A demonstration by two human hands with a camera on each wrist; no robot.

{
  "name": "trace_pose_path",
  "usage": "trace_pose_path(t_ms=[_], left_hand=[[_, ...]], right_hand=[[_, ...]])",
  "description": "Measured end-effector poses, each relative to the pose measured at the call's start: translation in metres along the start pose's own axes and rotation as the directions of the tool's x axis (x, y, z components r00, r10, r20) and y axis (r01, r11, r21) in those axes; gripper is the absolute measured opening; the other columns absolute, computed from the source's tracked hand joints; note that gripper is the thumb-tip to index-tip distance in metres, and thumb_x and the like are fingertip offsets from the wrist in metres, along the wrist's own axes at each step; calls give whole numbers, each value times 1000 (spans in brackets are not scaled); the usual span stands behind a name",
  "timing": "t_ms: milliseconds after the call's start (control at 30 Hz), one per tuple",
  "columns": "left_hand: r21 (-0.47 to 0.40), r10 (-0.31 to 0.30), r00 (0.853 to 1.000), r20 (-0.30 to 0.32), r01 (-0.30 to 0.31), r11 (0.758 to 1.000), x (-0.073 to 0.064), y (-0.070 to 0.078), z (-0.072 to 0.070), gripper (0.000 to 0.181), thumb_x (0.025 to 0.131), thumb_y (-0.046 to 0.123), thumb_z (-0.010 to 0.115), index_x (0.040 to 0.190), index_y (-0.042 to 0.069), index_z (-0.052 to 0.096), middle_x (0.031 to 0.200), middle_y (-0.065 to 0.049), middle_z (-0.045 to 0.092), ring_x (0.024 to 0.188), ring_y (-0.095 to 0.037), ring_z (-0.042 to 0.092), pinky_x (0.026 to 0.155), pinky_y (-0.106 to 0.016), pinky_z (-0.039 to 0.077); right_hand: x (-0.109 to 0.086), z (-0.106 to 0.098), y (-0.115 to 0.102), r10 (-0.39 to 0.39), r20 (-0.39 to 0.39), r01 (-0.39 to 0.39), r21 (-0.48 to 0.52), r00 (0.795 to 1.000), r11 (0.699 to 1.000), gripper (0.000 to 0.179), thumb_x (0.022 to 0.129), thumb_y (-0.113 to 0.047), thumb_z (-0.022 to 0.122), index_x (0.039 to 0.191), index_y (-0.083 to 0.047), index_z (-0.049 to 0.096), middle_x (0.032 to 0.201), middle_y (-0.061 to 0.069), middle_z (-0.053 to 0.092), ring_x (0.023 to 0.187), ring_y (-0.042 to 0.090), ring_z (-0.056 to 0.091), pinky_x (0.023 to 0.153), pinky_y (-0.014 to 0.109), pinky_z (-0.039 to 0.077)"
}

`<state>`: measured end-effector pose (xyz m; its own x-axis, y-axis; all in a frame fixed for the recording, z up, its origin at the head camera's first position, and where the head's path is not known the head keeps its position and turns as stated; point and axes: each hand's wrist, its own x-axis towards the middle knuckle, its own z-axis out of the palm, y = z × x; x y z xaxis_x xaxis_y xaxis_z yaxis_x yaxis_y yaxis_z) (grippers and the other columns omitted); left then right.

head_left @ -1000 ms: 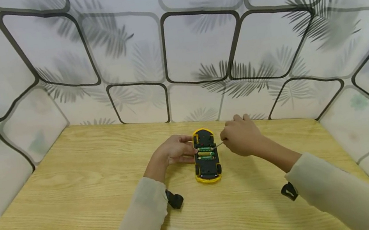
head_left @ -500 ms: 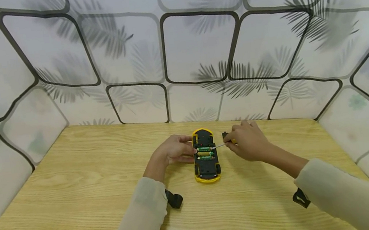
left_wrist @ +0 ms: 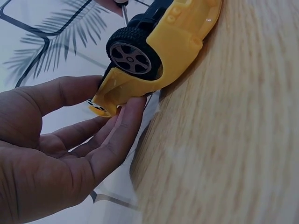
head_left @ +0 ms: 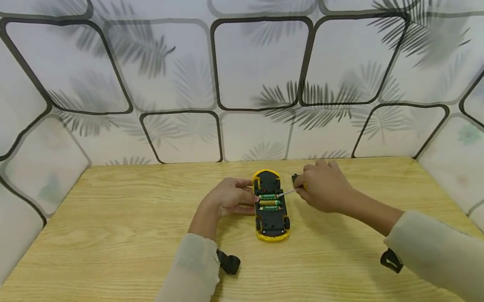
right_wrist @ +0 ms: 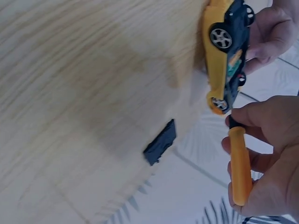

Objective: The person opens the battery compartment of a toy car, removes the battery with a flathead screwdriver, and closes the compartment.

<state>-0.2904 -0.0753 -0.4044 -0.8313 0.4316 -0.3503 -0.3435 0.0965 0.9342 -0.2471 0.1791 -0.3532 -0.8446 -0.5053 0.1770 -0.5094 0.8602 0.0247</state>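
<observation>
A yellow toy car [head_left: 273, 225] lies upside down on the table, its black underside up. Several green-and-gold batteries [head_left: 270, 203] sit side by side in its open compartment. My left hand [head_left: 233, 197] grips the car's left side between thumb and fingers, and the left wrist view shows them at the yellow body [left_wrist: 180, 49] near a wheel [left_wrist: 131, 58]. In my right hand [head_left: 325, 188] is a screwdriver [right_wrist: 240, 163] with an orange handle, pinched near its black collar. Its thin shaft [head_left: 288, 192] reaches the right end of the battery farthest from me.
A small black cover [right_wrist: 160, 142] lies on the table beyond my right hand. The wood-grain table [head_left: 101, 274] meets patterned panels [head_left: 184, 133] at the back and both sides. Black wrist mounts hang under both sleeves.
My right hand has shifted slightly right and toward me, uncovering the black cover behind it. The screwdriver's tip stays at the battery's end. My left hand and the car hold still.
</observation>
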Motion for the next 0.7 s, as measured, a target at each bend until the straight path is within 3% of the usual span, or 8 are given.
trace_pose_path(t_ms=[133, 267, 433, 700], left_hand=[[1, -2, 1000, -3, 2, 1000, 0, 0, 1, 70, 96, -7, 64, 159, 1, 32, 154, -25, 42, 129, -37, 56, 92, -44, 61], [3, 1, 1000, -6, -1, 1000, 0, 0, 1, 71, 95, -7, 65, 159, 1, 33, 150, -24, 47, 128, -37, 57, 92, -44, 61], [2, 0, 1000, -13, 0, 1000, -1, 0, 1, 71, 95, -7, 64, 159, 1, 33, 148, -23, 48, 127, -36, 58, 92, -44, 61], [1, 10, 1000, -8, -10, 1000, 0, 0, 1, 68, 97, -8, 61, 158, -1, 34, 143, -23, 53, 123, -36, 60, 91, -43, 61]], right_hand=[[5, -9, -12, -6, 26, 10, -149, 1000, 989, 14, 98, -18, 69, 93, -21, 81, 83, 2, 63, 74, 27, 49, 71, 49, 45], [14, -15, -23, -6, 79, 27, -276, 997, 961, 19, 99, -19, 68, 82, -18, 76, 76, 1, 59, 71, 26, 44, 66, 42, 37], [28, -24, -32, 20, 174, 34, -302, 985, 953, 28, 99, -12, 66, 71, -18, 65, 73, 1, 56, 70, 25, 40, 67, 40, 27], [43, -28, -47, 66, 266, 42, -382, 962, 923, 12, 96, -18, 72, 84, -17, 71, 83, 2, 64, 81, 30, 49, 78, 47, 40]])
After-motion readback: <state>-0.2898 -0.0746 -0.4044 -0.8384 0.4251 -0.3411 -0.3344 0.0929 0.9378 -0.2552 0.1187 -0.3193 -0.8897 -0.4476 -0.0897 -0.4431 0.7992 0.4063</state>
